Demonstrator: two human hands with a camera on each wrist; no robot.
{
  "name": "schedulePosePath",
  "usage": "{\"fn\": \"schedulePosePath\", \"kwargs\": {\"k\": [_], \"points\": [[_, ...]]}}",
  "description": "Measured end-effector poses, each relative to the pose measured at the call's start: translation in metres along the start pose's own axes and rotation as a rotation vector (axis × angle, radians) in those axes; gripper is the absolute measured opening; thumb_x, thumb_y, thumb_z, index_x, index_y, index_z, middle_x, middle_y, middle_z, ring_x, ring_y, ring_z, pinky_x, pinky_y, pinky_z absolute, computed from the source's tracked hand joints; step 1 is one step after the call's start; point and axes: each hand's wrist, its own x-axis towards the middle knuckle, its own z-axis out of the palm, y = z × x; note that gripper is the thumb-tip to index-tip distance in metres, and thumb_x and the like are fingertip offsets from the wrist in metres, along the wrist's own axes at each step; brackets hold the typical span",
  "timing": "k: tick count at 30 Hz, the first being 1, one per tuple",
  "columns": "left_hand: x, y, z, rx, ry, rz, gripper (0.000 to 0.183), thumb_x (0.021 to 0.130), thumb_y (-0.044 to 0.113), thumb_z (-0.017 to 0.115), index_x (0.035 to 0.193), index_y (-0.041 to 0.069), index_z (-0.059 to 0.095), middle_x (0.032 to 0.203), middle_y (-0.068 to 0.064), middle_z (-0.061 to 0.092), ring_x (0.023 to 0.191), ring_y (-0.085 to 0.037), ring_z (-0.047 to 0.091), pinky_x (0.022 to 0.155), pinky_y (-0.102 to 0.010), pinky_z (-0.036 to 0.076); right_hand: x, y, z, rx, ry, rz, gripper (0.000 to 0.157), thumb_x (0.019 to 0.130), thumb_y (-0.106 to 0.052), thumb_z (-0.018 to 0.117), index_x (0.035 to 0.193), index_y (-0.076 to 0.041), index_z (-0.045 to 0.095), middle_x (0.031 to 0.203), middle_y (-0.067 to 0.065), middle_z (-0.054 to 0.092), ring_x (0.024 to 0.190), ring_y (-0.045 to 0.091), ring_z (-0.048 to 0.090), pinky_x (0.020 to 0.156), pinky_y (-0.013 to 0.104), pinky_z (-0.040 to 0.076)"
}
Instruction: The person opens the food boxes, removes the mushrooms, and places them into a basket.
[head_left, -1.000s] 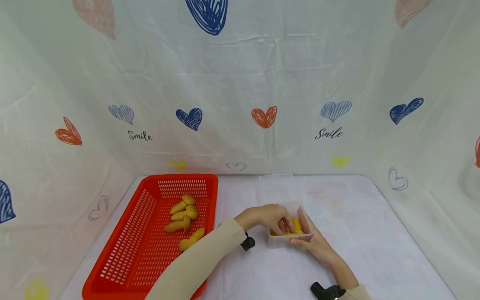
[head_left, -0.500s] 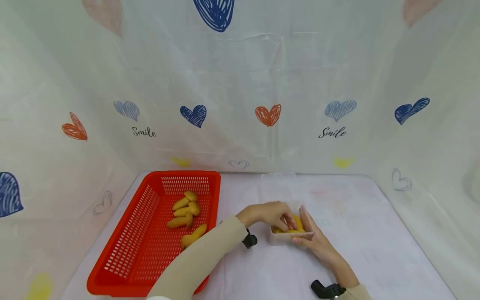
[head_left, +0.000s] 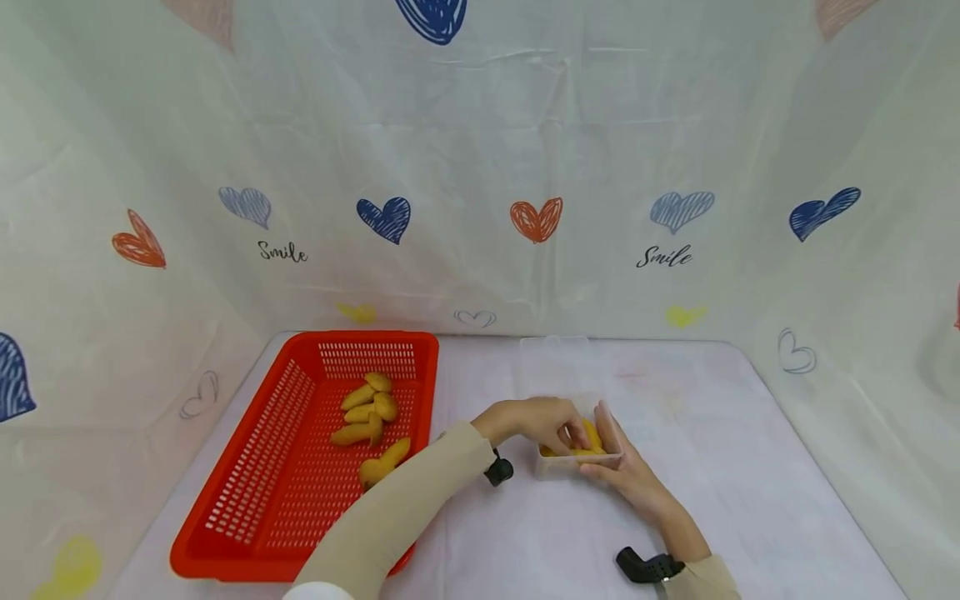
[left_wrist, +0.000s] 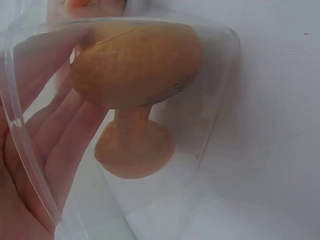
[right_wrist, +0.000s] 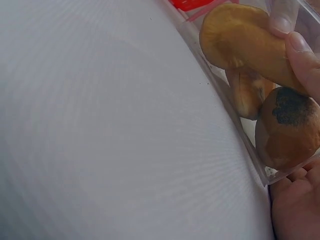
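Note:
A clear plastic box (head_left: 551, 469) stands right of the table's middle, with several yellow-brown mushrooms in it. Reaching in from the left, my left hand (head_left: 542, 418) pinches a mushroom (right_wrist: 240, 37) between thumb and finger inside the box. Through the plastic, the left wrist view shows a mushroom cap (left_wrist: 140, 62) close to the fingers. My right hand (head_left: 633, 475) grips the box's right side, thumb at the near rim and fingers along the side wall. A mushroom with a dark patch (right_wrist: 287, 130) lies beside the pinched one.
A red perforated basket (head_left: 258, 467) stands on the left, holding several more mushrooms (head_left: 360, 414); my left sleeve (head_left: 405, 508) crosses its right edge. The box's clear lid (head_left: 555, 367) lies folded back behind it. A white curtain with printed hearts backs the white-covered table (head_left: 690, 417).
The head view has shifted slightly. My left fingers have moved a little inside the box among the mushrooms, while my right hand keeps its grip on the side.

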Motion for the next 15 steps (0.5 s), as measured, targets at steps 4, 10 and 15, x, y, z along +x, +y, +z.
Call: {"fn": "schedulePosePath", "kwargs": {"k": [4, 10, 15], "points": [[0.0022, 0.0012, 0.0009, 0.028, 0.005, 0.005, 0.024, 0.087, 0.004, 0.077, 0.111, 0.008, 0.076, 0.102, 0.005, 0.073, 0.086, 0.000, 0.064, 0.074, -0.011, 0.049, 0.0000, 0.0004, -0.0013, 0.026, -0.009, -0.027, 0.102, 0.094, -0.002, 0.068, 0.161, -0.020, -0.007, 0.164, 0.017, -0.013, 0.148, 0.038, -0.012, 0.103, 0.007, 0.027], [0.0007, 0.0024, -0.0003, 0.013, 0.004, 0.017, 0.024, 0.090, 0.006, 0.074, 0.114, 0.006, 0.074, 0.103, 0.004, 0.072, 0.088, -0.001, 0.062, 0.075, -0.011, 0.049, -0.0008, 0.0016, -0.0013, 0.030, -0.011, -0.019, 0.103, 0.094, -0.002, 0.068, 0.161, -0.021, -0.008, 0.164, 0.017, -0.013, 0.148, 0.038, -0.013, 0.102, 0.007, 0.028], [-0.0021, 0.0008, -0.0056, -0.127, 0.016, 0.062, 0.027, 0.089, -0.001, 0.072, 0.116, -0.002, 0.071, 0.106, -0.003, 0.072, 0.090, -0.003, 0.063, 0.079, -0.014, 0.051, 0.0014, 0.0017, -0.0005, 0.031, -0.003, -0.004, 0.104, 0.094, -0.003, 0.068, 0.161, -0.023, -0.008, 0.164, 0.016, -0.012, 0.148, 0.038, -0.008, 0.102, 0.008, 0.029]]}}
